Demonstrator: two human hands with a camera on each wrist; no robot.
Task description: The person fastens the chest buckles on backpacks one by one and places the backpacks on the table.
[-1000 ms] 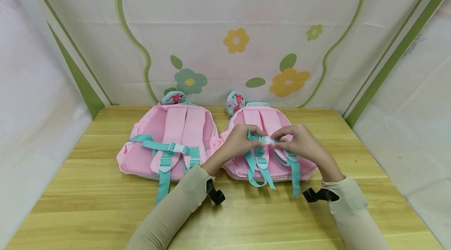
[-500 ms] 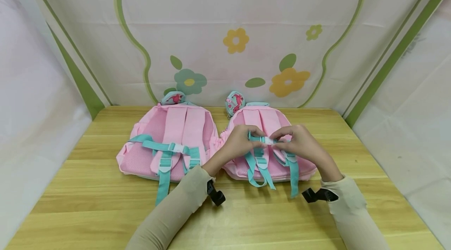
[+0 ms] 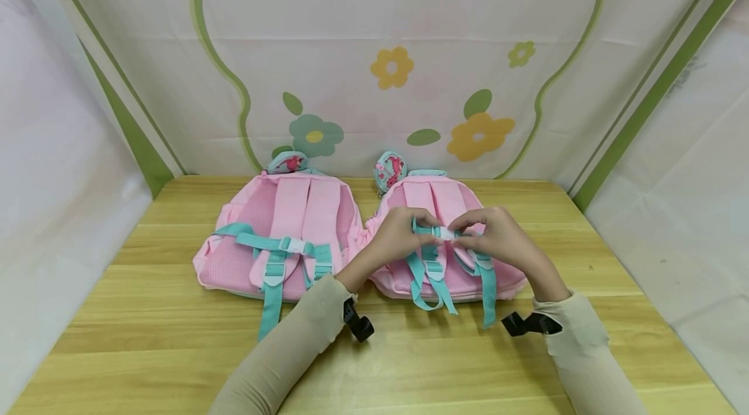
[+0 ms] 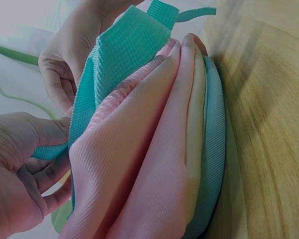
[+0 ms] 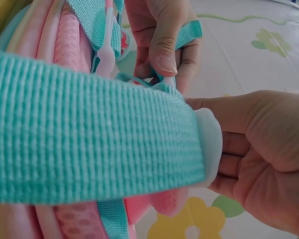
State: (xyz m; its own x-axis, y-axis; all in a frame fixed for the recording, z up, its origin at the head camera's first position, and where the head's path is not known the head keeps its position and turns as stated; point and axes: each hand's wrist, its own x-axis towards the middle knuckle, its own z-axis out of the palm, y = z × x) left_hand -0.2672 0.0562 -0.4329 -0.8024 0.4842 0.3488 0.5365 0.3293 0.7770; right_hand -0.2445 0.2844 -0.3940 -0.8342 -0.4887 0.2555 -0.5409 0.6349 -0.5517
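Observation:
Two pink backpacks lie side by side, strap side up. Over the right backpack [image 3: 398, 281], both hands meet at a white buckle [image 3: 447, 233] on its teal chest strap [image 3: 424, 229]. My left hand [image 3: 398, 233] pinches the buckle's left end between thumb and fingers, with the strap running through that hand. From the other side my right hand [image 3: 500, 239] pinches the buckle's right end. In the right wrist view, a wide teal strap [image 5: 89, 129] with a white plastic adjuster [image 5: 208, 144] hides part of the grip. The left wrist view shows the bag's pink side [image 4: 129, 149] in front of the fingers.
The left backpack [image 3: 236, 268] touches the right one; its white buckle [image 3: 296, 246] is joined across its straps. Small round pouches, one a teal pouch [image 3: 390, 171], hang at the tops. A wooden table [image 3: 433, 363] lies beneath, with a flowered cloth [image 3: 351, 12] behind.
Both hands stay at the buckle with hardly any motion. The right-hand loose strap end and the right forearm have shifted very slightly left since the first frame.

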